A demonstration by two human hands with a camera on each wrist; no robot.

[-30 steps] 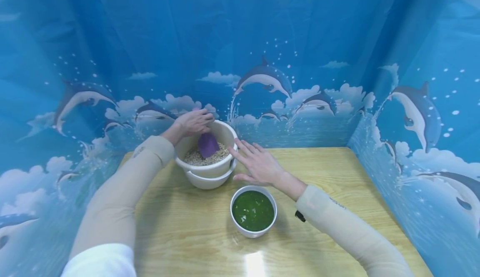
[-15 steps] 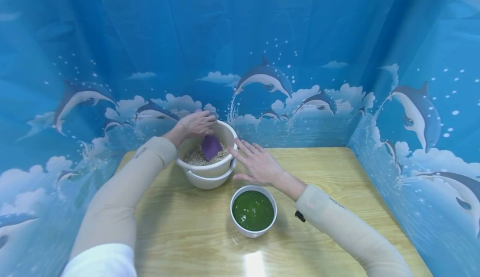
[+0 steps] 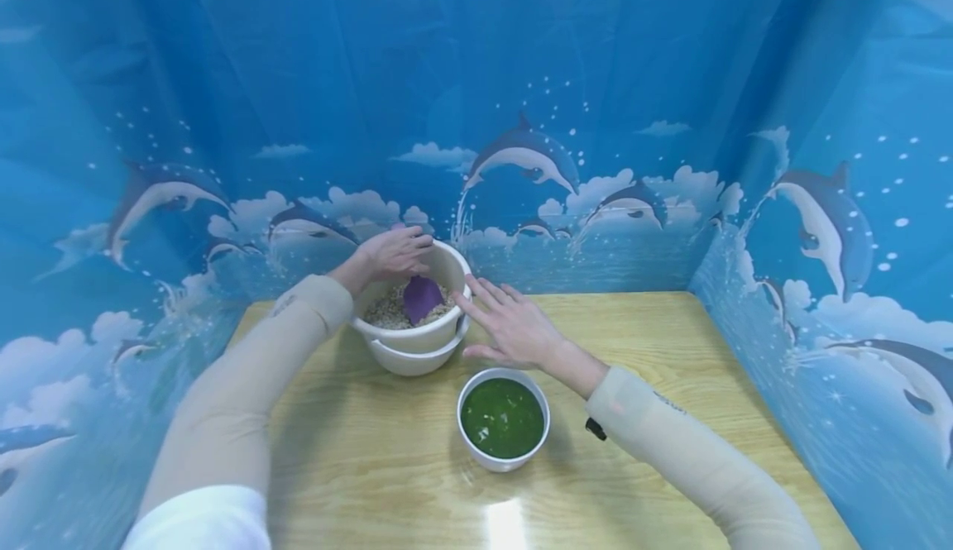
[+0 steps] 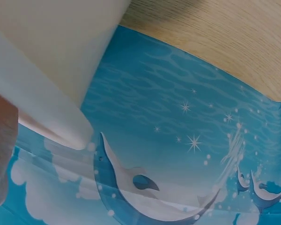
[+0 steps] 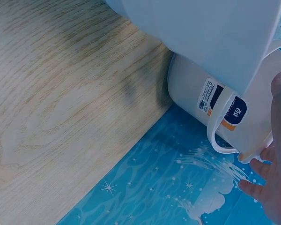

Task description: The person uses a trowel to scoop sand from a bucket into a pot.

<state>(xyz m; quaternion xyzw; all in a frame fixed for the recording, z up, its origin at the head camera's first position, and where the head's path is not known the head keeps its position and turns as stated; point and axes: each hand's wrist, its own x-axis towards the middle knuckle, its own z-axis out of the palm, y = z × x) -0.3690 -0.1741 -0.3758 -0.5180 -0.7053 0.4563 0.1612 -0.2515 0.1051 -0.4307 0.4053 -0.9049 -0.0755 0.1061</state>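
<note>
A white bucket (image 3: 417, 340) with a carrying handle stands at the back left, holding loose tan flakes or grains (image 3: 383, 312). My left hand (image 3: 390, 251) reaches over its far left rim and grips a purple scoop (image 3: 422, 298), whose blade sits in the grains. Most of the scoop's handle is hidden by the hand; in the left wrist view only a finger (image 4: 1, 150) shows beside the bucket wall (image 4: 61, 42). My right hand (image 3: 514, 327) has its fingers spread, the fingertips right at the bucket's right rim, and holds nothing.
A white bowl (image 3: 500, 464) of green liquid (image 3: 503, 418) stands in front, just below my right wrist. The wooden table (image 3: 357, 467) ends at a blue dolphin-print curtain (image 3: 521, 62) at the back and sides. A label (image 5: 227, 110) marks the bucket's side.
My left hand has shifted slightly right, and the scoop blade has moved right through the grains. The right hand, bucket and bowl stay in place.
</note>
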